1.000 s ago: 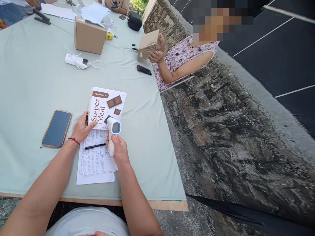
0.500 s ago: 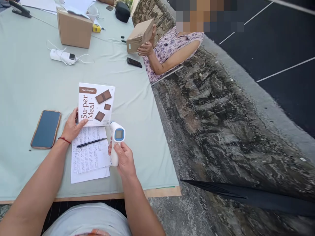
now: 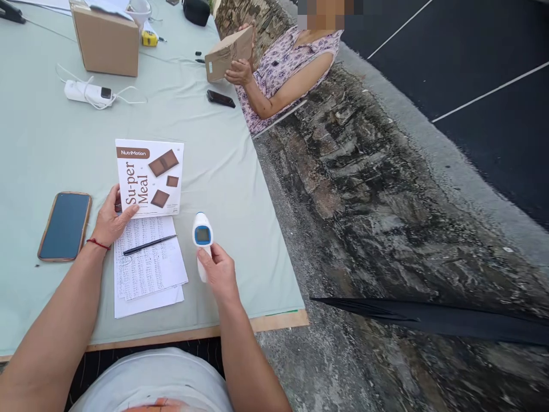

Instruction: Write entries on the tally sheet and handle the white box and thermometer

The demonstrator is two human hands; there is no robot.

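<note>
My left hand [image 3: 112,217] grips the lower left corner of a white box [image 3: 165,191] printed "NutriMotion Su-per Meal" with brown squares, its thumb across the front. In my right hand [image 3: 221,273] is a white infrared thermometer [image 3: 202,226] with a blue-framed screen facing me; my fingers wrap its handle. The thermometer is apart from the box, to its lower right. Below the box lie handwritten paper sheets [image 3: 150,269] with a black pen [image 3: 150,245] across them. A smartphone [image 3: 65,226] in a brown case rests left of my left hand.
A cardboard box [image 3: 107,43], a yellow tape measure [image 3: 148,38] and a white device with a cable [image 3: 88,93] occupy the far table. Another person [image 3: 295,74] holds a cardboard parcel [image 3: 229,54] beside a black phone [image 3: 220,98]. The table edge [image 3: 281,321] is at right.
The view has shifted, moving most things leftward. My right hand and the thermometer have moved right, away from the box and the papers. Both hands keep their holds.
</note>
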